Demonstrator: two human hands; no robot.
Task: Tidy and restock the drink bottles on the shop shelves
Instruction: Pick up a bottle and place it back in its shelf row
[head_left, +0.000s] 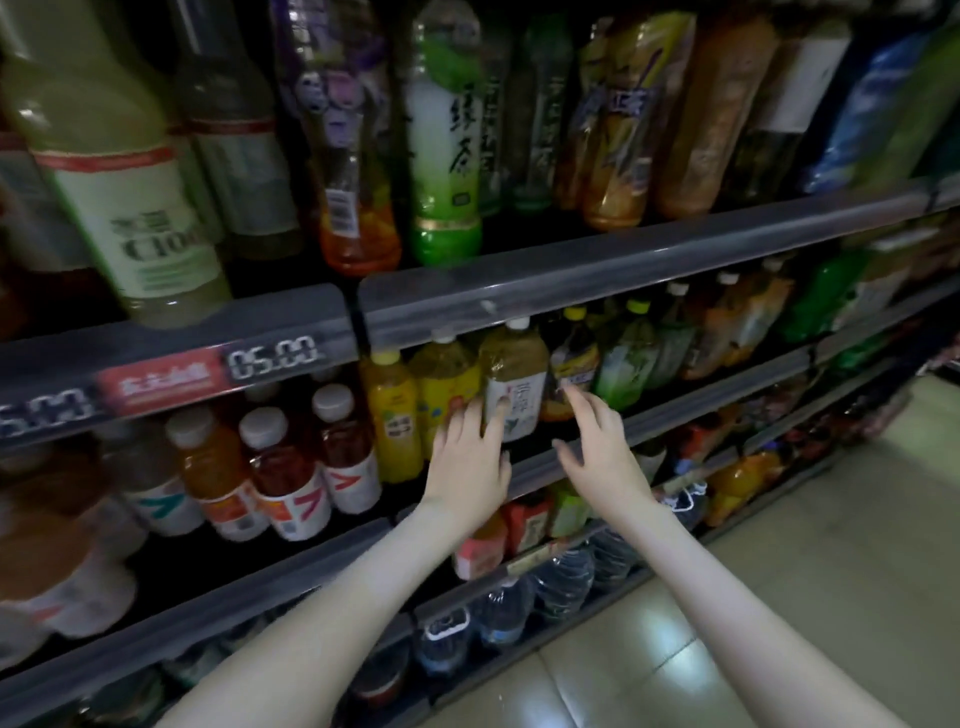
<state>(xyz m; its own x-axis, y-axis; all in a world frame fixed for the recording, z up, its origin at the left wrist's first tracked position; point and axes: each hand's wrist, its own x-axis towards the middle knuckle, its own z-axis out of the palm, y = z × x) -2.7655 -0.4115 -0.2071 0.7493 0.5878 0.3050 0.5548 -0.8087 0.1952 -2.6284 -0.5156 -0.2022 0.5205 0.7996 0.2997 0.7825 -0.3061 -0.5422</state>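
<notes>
A yellow plastic juice bottle (393, 415) is seen on the grey metal middle shelf (675, 410). Further toward 3 o'clock, an olive-green tea bottle with a white cap (514, 371) is touched by the straight fingers of the left hand (470, 457). The right hand (597, 441) is held open at the tea bottle's 4 o'clock, with nothing gripped.

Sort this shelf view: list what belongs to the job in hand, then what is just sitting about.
In hand: left hand, right hand, white-capped amber tea bottle with pale label.
Sitting about: red white-capped juice bottles, clear plastic water bottles, glossy tiled floor.
</notes>
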